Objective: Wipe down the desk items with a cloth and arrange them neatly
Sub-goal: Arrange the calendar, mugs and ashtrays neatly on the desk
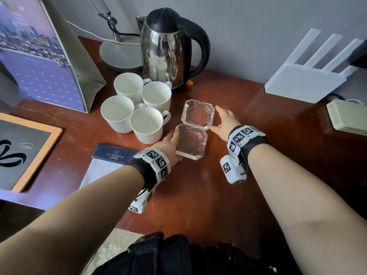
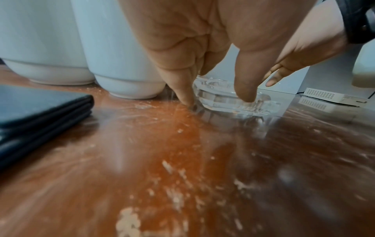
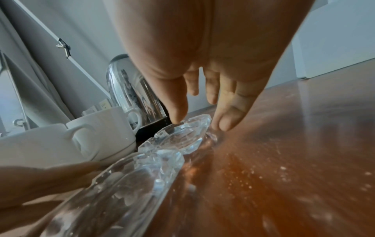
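Note:
Two clear glass ashtrays sit corner to corner on the red-brown desk (image 1: 198, 195). My left hand (image 1: 172, 138) lies against the left edge of the near ashtray (image 1: 191, 144), fingers straight; in the left wrist view a fingertip (image 2: 185, 100) touches the desk beside this ashtray (image 2: 225, 100). My right hand (image 1: 222, 121) rests on the right side of the far ashtray (image 1: 198, 114). The right wrist view shows its thumb on the rim of that ashtray (image 3: 182, 137) and its straight fingers (image 3: 224, 124) by the far side. No cloth is in view.
Several white cups (image 1: 139, 110) stand just left of the ashtrays, with a steel kettle (image 1: 166, 52) and a lamp base (image 1: 119, 52) behind them. A dark notepad folder (image 1: 113, 153) lies front left. A white router (image 1: 303, 84) and a small box (image 1: 349, 116) stand at the right.

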The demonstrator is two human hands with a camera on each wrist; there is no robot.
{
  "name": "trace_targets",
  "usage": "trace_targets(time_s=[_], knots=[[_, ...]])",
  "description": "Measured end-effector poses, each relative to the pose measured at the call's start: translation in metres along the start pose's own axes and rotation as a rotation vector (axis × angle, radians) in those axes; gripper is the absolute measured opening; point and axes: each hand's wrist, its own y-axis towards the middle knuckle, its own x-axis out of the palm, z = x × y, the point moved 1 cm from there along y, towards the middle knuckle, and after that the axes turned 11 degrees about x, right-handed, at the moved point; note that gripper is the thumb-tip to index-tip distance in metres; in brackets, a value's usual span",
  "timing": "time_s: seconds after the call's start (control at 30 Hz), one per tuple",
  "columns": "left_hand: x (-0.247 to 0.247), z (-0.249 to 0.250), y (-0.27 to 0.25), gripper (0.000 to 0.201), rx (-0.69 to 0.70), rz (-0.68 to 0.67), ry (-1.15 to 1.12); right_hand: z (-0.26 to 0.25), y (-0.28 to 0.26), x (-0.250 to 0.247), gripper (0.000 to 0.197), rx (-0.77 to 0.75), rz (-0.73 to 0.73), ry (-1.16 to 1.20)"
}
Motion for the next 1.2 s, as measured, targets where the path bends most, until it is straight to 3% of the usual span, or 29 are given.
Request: trace_targets(time_s=[0.43, 0.67, 0.77, 0.93, 1.2], knots=[[0.024, 0.024, -0.088, 0.082, -0.080, 0.135, 0.011, 0.014, -0.081, 0.007, 0.070, -0.196, -0.070, -0.111], [0.031, -0.012, -0.138, 0.070, -0.154, 0.189, 0.067, 0.010, -0.127, 0.040, 0.050, -0.237, -0.208, -0.186], [0.023, -0.047, -0.150, 0.075, -0.237, 0.142, 0.084, -0.005, -0.138, 0.062, 0.043, -0.218, -0.250, -0.179], [0.007, -0.113, -0.164, 0.079, -0.377, 0.108, 0.085, -0.051, -0.154, 0.108, 0.049, -0.160, -0.281, -0.092], [-0.014, -0.165, -0.156, 0.052, -0.267, 0.099, -0.055, -0.113, -0.164, 0.181, 0.060, 0.105, -0.319, 0.388]])
